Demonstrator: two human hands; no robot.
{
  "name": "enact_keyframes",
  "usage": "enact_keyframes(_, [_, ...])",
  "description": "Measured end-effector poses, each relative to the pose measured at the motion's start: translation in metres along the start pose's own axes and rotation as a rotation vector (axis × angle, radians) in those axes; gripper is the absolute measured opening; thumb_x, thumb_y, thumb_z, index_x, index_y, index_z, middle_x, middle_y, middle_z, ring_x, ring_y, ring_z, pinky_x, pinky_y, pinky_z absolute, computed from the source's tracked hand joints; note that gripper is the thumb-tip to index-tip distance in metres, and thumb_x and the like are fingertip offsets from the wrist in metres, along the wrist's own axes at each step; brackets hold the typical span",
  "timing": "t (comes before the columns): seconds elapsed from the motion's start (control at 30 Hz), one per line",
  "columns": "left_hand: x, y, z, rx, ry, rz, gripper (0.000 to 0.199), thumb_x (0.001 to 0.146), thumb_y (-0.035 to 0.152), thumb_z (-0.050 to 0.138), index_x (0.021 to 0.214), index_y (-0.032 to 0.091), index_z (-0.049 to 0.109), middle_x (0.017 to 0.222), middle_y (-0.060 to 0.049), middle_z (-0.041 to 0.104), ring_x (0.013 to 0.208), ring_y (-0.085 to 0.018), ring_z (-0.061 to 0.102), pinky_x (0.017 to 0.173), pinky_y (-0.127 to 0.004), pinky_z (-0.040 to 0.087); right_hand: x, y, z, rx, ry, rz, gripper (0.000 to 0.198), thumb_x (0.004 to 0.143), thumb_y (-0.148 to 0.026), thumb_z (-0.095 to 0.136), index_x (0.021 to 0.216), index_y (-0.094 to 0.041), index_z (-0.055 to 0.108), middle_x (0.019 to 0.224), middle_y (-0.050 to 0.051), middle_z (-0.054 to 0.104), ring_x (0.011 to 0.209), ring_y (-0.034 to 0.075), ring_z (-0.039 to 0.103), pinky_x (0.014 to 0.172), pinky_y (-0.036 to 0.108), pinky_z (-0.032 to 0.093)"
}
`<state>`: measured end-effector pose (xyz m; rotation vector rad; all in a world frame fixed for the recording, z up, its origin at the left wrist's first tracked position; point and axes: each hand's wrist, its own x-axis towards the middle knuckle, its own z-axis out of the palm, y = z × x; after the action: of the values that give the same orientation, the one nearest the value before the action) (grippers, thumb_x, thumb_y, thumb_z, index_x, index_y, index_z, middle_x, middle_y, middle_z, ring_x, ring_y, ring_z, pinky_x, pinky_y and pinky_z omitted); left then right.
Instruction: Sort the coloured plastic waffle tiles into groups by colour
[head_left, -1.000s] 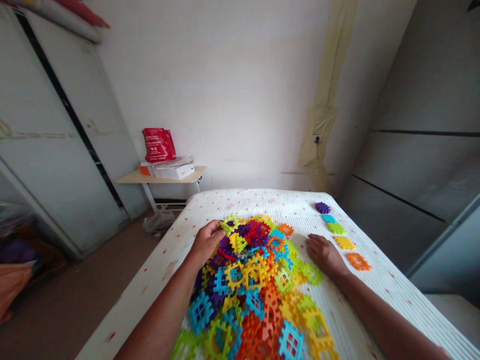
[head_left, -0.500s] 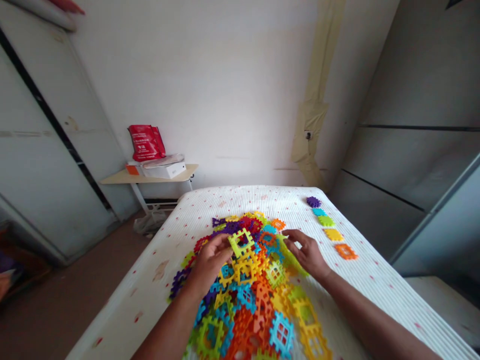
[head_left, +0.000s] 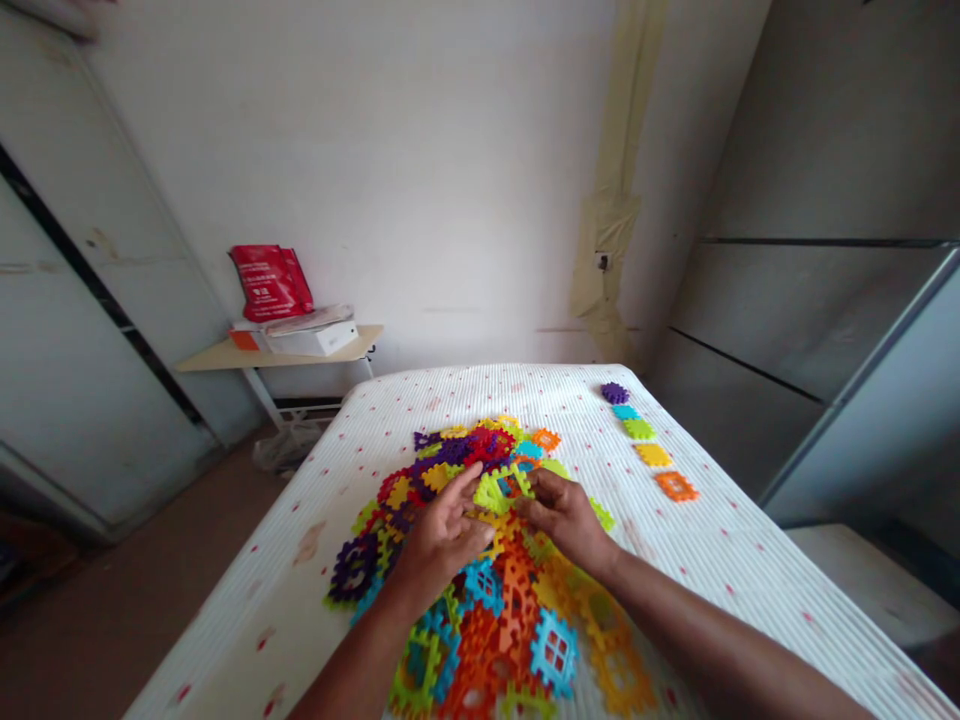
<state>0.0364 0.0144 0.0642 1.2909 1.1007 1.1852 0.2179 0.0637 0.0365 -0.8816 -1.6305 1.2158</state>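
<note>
Near the centre of the frame, your right hand (head_left: 570, 518) grips a lime-green piece (head_left: 490, 494) at its right edge, the fingers closed on it; the piece is a square, notched frame with an opening in its middle. Your left hand (head_left: 444, 530) is just beside its left edge, fingers open and spread, though you cannot tell from here whether they touch it. Below both hands, a heap of toothed plastic pieces (head_left: 517, 590) in purple, red, yellow, blue, orange and green spreads down to the lower edge of the frame, on a white, red-flecked cover (head_left: 300, 590). Right of centre, a slanting row runs down from a purple piece (head_left: 615, 393) through a blue piece (head_left: 625, 412), a green piece (head_left: 640, 429) and a yellow piece (head_left: 653, 455) to an orange piece (head_left: 663, 488).
</note>
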Motion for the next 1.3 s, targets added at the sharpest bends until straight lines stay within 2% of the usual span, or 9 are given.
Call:
enact_keyframes(0.13, [0.002, -0.004, 0.006, 0.122, 0.122, -0.003, 0.061, 0.075, 0.036, 0.06, 0.131, 0.015, 0.048, 0.078, -0.002, 0.066, 0.069, -0.015, 0.062, 0.07, -0.027, 0.049, -0.002, -0.008, 0.001, 0.025, -0.011, -0.008, 0.018, 0.076, -0.034, 0.061, 0.072, -0.019, 0.052, 0.056, -0.006, 0.048, 0.048, 0.008, 0.045, 0.045, 0.02, 0.037])
enact_keyframes(0.2, [0.003, -0.007, 0.006, 0.139, 0.179, 0.002, 0.055, 0.078, 0.035, 0.057, 0.129, 0.016, 0.05, 0.069, 0.001, 0.063, 0.063, -0.013, 0.06, 0.066, -0.025, 0.048, -0.002, -0.012, 0.002, 0.109, -0.015, 0.034, 0.021, 0.073, -0.037, 0.063, 0.07, -0.02, 0.051, 0.055, -0.006, 0.051, 0.047, 0.008, 0.046, 0.046, 0.02, 0.038])
enact_keyframes(0.33, [0.003, -0.011, 0.002, -0.084, 0.17, -0.011, 0.048, 0.077, 0.03, 0.06, 0.122, 0.018, 0.055, 0.079, -0.001, 0.066, 0.064, -0.011, 0.06, 0.066, -0.024, 0.047, 0.001, -0.014, -0.004, 0.313, -0.029, 0.168, 0.022, 0.068, -0.036, 0.066, 0.073, -0.019, 0.052, 0.056, -0.004, 0.059, 0.043, 0.009, 0.049, 0.045, 0.022, 0.04])
enact_keyframes(0.5, [-0.001, -0.008, -0.002, -0.348, 0.178, -0.005, 0.05, 0.072, 0.026, 0.064, 0.121, 0.019, 0.054, 0.085, -0.002, 0.066, 0.063, -0.01, 0.06, 0.061, -0.024, 0.047, 0.008, -0.008, -0.025, 0.373, 0.085, 0.168, 0.019, 0.068, -0.031, 0.064, 0.077, -0.017, 0.055, 0.054, -0.003, 0.059, 0.041, 0.007, 0.045, 0.043, 0.02, 0.034])
enact_keyframes(0.73, [-0.011, -0.007, -0.005, 0.04, 0.207, 0.015, 0.052, 0.073, 0.041, 0.063, 0.119, 0.018, 0.054, 0.083, -0.002, 0.069, 0.067, -0.014, 0.063, 0.068, -0.026, 0.05, 0.024, 0.014, -0.074, 0.054, 0.31, 0.135, 0.039, 0.069, -0.031, 0.06, 0.103, -0.016, 0.051, 0.052, -0.007, 0.057, 0.039, 0.008, 0.045, 0.04, 0.02, 0.035])
enact_keyframes(0.93, [-0.012, -0.016, -0.012, 0.218, 0.262, 0.09, 0.054, 0.074, 0.047, 0.059, 0.12, 0.018, 0.051, 0.069, 0.0, 0.066, 0.066, -0.017, 0.063, 0.061, -0.026, 0.049, 0.028, 0.045, -0.115, -0.488, 0.355, 0.362, 0.034, 0.076, -0.022, 0.055, 0.109, -0.014, 0.056, 0.056, -0.003, 0.06, 0.045, 0.011, 0.053, 0.046, 0.021, 0.04])
enact_keyframes(1.03, [-0.012, -0.023, -0.014, 0.339, 0.257, 0.108, 0.051, 0.077, 0.049, 0.056, 0.118, 0.019, 0.053, 0.064, 0.002, 0.062, 0.061, -0.017, 0.061, 0.059, -0.026, 0.048, 0.025, 0.048, -0.123, -0.841, 0.363, 0.383, 0.039, 0.076, -0.026, 0.061, 0.113, -0.016, 0.058, 0.074, 0.006, 0.068, 0.07, 0.019, 0.064, 0.062, 0.027, 0.044])
enact_keyframes(1.13, [-0.011, -0.03, -0.018, 0.482, 0.255, 0.133, 0.05, 0.077, 0.05, 0.054, 0.116, 0.019, 0.055, 0.06, 0.002, 0.06, 0.06, -0.017, 0.062, 0.056, -0.026, 0.048, 0.022, 0.043, -0.126, -1.121, 0.354, 0.398, 0.046, 0.079, -0.036, 0.06, 0.12, -0.017, 0.056, 0.09, 0.01, 0.069, 0.086, 0.024, 0.064, 0.07, 0.03, 0.044])
enact_keyframes(1.3, [-0.009, -0.034, -0.021, 0.563, 0.277, 0.174, 0.049, 0.078, 0.049, 0.052, 0.117, 0.019, 0.056, 0.061, 0.002, 0.062, 0.059, -0.017, 0.063, 0.055, -0.026, 0.049, 0.018, 0.037, -0.121, -1.172, 0.301, 0.332, 0.048, 0.075, -0.043, 0.063, 0.116, -0.019, 0.059, 0.109, 0.01, 0.064, 0.09, 0.021, 0.063, 0.073, 0.026, 0.043])
